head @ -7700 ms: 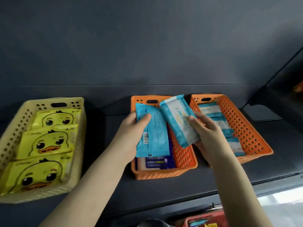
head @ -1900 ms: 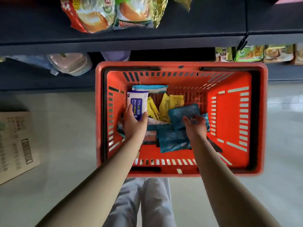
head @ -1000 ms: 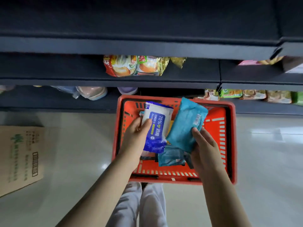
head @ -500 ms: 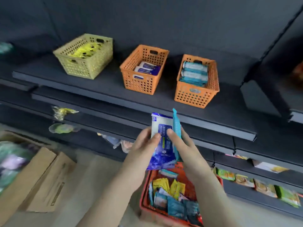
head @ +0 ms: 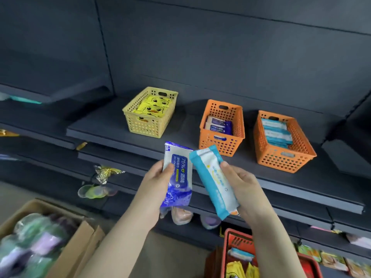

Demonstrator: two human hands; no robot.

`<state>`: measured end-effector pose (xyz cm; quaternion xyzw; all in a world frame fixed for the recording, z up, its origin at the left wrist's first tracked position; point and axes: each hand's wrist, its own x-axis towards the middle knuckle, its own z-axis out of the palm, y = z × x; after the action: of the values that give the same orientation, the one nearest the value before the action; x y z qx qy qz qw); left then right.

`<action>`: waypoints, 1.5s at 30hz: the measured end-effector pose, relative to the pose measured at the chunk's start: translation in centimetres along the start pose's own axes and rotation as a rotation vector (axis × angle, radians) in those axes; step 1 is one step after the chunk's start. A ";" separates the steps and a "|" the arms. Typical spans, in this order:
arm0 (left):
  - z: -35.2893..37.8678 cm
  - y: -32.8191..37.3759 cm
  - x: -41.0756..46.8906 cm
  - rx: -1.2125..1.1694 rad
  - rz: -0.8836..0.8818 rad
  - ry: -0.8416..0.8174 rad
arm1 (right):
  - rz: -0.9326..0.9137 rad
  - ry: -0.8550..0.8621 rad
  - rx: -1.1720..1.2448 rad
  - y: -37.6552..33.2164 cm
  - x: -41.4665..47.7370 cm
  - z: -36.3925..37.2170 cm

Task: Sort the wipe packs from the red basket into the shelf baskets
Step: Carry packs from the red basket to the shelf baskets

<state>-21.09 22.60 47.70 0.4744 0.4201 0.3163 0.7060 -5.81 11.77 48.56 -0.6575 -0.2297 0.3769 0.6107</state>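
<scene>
Dark grey shelves are filling the wall ahead. Three small baskets are sitting in a row on the top shelf (head: 100, 123), each one apart from the next. A yellow basket (head: 147, 127) is sitting on the left, and yellow duck packs (head: 153, 106) are lying inside it. An orange basket in the middle (head: 222, 144) is holding dark blue and white packs (head: 217, 125). Another orange basket on the right (head: 281, 160) is holding a row of light blue packs (head: 276, 133).

Nearer, two bare hands are reaching up in front of the shelf edge. The left hand (head: 157, 178) is gripping a dark blue wipe pack (head: 178, 181) by its left side, with the thumb pressing on the front. This pack is standing almost upright and is showing "75%" on its label. The right hand (head: 246, 187) is gripping a light blue wipe pack (head: 213, 181) from the right, with the thumb lying across the front. This pack is leaning, its top end pointing up and left. The two packs are coming close together near their tops; I cannot tell if they are touching.

Down at the bottom, by the right arm, the red basket (head: 236, 242) is sitting low. Yellow packs (head: 239, 269) and a blue and white pack (head: 241, 254) are lying in it. A cardboard box (head: 80, 247) is sitting at the near left, and the things inside it are looking blurry.
</scene>
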 end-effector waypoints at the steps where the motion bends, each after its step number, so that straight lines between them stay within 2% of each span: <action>1: -0.5 0.5 0.5 -0.013 -0.014 -0.021 | -0.013 -0.006 -0.058 -0.2 0.3 1.0; 4: -1.3 1.4 1.6 0.027 -0.012 -0.084 | -0.050 -0.006 -0.245 -0.6 1.0 3.2; 6: -1.4 1.5 2.2 0.017 0.028 -0.103 | -0.060 0.047 -0.225 -0.7 1.7 3.8; 11: 0.0 1.9 5.7 -0.059 0.065 0.011 | 0.041 0.015 0.124 -0.5 4.1 2.2; 15: 3.0 2.1 9.5 -0.057 0.077 0.008 | 0.091 -0.007 0.325 0.1 6.7 0.0; 19: 7.3 2.5 14.1 -0.017 0.106 -0.053 | 0.018 0.094 0.257 0.4 11.1 -2.7; 25: 15.8 4.2 21.3 0.130 0.156 -0.237 | -0.045 0.037 -0.041 -3.3 17.8 -9.9; 27: 18.6 4.3 22.8 0.158 0.145 -0.272 | -0.041 0.046 -0.025 -4.6 19.5 -11.6; 33: 23.1 3.6 26.6 0.197 0.079 -0.236 | -0.087 0.312 0.362 -4.9 22.0 -17.2; 39: 26.0 2.5 27.8 0.255 0.038 -0.347 | 0.026 0.609 0.511 -4.1 23.3 -21.7; 42: 26.8 2.3 28.3 0.256 0.017 -0.357 | 0.052 0.727 0.367 -3.9 23.8 -23.2; 45: 27.1 2.1 29.3 0.249 -0.031 -0.335 | 0.022 0.804 -0.015 -3.5 24.0 -24.7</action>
<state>16.15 37.12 46.38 0.5975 0.3399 0.1676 0.7067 28.55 15.06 46.08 -0.7594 0.0317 0.0947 0.6429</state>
